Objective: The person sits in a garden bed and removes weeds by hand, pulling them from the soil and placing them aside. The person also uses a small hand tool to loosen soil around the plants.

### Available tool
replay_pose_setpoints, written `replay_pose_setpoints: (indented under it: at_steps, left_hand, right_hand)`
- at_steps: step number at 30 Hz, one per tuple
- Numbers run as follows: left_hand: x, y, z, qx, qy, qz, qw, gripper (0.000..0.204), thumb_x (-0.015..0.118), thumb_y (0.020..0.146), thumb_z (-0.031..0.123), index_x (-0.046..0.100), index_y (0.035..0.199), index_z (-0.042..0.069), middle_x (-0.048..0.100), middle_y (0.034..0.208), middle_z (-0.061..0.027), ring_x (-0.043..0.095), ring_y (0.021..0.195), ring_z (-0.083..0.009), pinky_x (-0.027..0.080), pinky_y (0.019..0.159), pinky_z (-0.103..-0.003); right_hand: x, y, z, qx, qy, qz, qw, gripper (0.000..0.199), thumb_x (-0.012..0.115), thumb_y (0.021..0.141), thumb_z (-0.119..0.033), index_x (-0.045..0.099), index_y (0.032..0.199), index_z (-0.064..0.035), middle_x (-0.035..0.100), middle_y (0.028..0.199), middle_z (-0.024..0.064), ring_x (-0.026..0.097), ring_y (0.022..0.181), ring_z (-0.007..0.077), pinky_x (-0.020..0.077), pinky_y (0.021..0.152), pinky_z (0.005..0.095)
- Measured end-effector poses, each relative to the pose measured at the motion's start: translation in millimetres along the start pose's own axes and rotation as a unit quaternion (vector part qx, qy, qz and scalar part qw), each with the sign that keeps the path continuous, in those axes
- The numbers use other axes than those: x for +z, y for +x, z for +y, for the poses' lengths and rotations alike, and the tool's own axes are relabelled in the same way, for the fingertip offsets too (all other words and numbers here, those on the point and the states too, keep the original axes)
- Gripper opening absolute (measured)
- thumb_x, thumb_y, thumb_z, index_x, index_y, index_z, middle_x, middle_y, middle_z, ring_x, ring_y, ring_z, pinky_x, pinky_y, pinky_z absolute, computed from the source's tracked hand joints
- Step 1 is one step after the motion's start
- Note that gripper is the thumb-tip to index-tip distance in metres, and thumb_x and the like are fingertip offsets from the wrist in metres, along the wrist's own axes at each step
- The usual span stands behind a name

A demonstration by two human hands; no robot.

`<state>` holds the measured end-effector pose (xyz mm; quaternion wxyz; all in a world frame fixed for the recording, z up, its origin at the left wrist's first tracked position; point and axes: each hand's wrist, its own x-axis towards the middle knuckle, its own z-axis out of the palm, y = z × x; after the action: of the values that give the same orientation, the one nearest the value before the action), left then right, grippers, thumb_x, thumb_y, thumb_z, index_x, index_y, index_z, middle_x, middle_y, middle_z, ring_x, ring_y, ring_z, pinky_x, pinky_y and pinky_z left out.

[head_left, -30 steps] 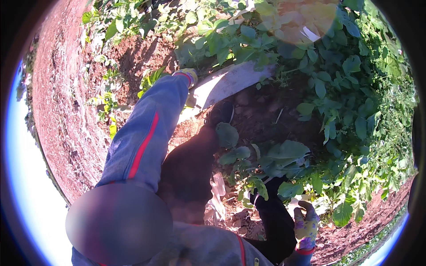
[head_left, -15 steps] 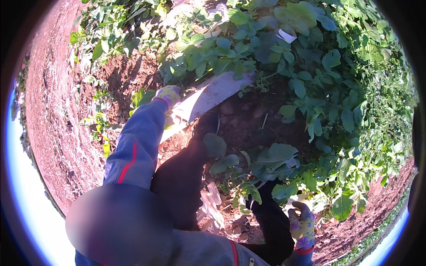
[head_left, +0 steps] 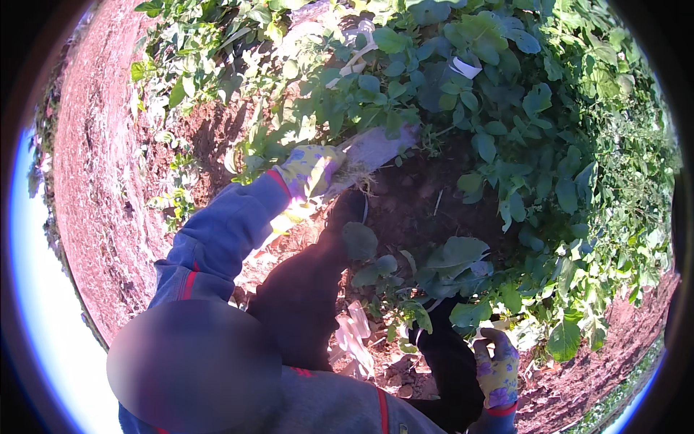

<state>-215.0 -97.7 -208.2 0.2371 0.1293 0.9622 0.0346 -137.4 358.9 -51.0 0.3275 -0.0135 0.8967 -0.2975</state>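
My left hand [head_left: 312, 171], in a yellow glove with purple flowers, is closed in front of the pale plastic sheet strip [head_left: 383, 147]. Thin, root-like strands of a small uprooted plant [head_left: 365, 178] stick out past its fingers, and a light leaf shows against the glove. Most of this plant is hidden by the hand. At the lower right, my right hand [head_left: 499, 365] wears a matching glove. Its dark-tipped finger and thumb are bent but apart, with nothing visible between them. Close by are the broad green leaves [head_left: 471, 312].
Dense leafy plants [head_left: 528, 145] fill the far and right side, with a white scrap [head_left: 465, 68] among them. Shaded soil [head_left: 416, 195] lies between the plants and my dark-trousered legs [head_left: 300, 296]. Crumpled pale plastic [head_left: 353, 336] lies between the legs. Reddish bare ground [head_left: 108, 181] stretches along the left.
My left hand has moved right and slightly nearer along the plastic strip, and root-like strands now show at its fingers. The right hand has stayed in nearly the same place and pose.
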Motion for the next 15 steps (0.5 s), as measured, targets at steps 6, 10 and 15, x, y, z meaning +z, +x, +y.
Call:
replay_pose_setpoints:
  at_steps: [6, 10, 15]
  left_hand:
    - [-4, 95, 79, 0.085, 0.008, 0.057, 0.995, 0.032, 0.049, 0.086, 0.010, 0.059, 0.116, 0.007, 0.056, 0.126, -0.0163, 0.061, 0.106, -0.0324, 0.056, 0.074, -0.043]
    - [17, 131, 26, -0.009, 0.066, 0.122, 0.990, 0.048, 0.049, 0.086, 0.009, 0.046, 0.134, 0.005, 0.041, 0.144, -0.0168, 0.052, 0.122, -0.0353, 0.053, 0.087, -0.042]
    - [63, 118, -47, -0.152, 0.062, 0.003, 0.986, 0.049, 0.039, 0.094, 0.014, 0.037, 0.142, 0.003, 0.036, 0.148, -0.0202, 0.044, 0.131, -0.0349, 0.041, 0.105, -0.041]
  right_hand:
    - [3, -6, 6, 0.011, -0.010, 0.003, 1.000, 0.022, 0.063, 0.087, -0.014, 0.062, 0.105, -0.0021, 0.066, 0.094, 0.0128, 0.063, 0.083, 0.0259, 0.0495, 0.072, 0.0362]
    - [2, -5, 8, 0.015, -0.007, 0.004, 1.000, 0.022, 0.064, 0.086, -0.014, 0.062, 0.105, -0.0019, 0.066, 0.095, 0.0127, 0.064, 0.084, 0.0257, 0.0497, 0.073, 0.0359]
    - [-1, 0, 5, 0.064, 0.003, -0.020, 0.998, 0.022, 0.065, 0.085, -0.012, 0.064, 0.104, -0.0013, 0.067, 0.096, 0.0120, 0.064, 0.086, 0.0247, 0.0499, 0.075, 0.0350]
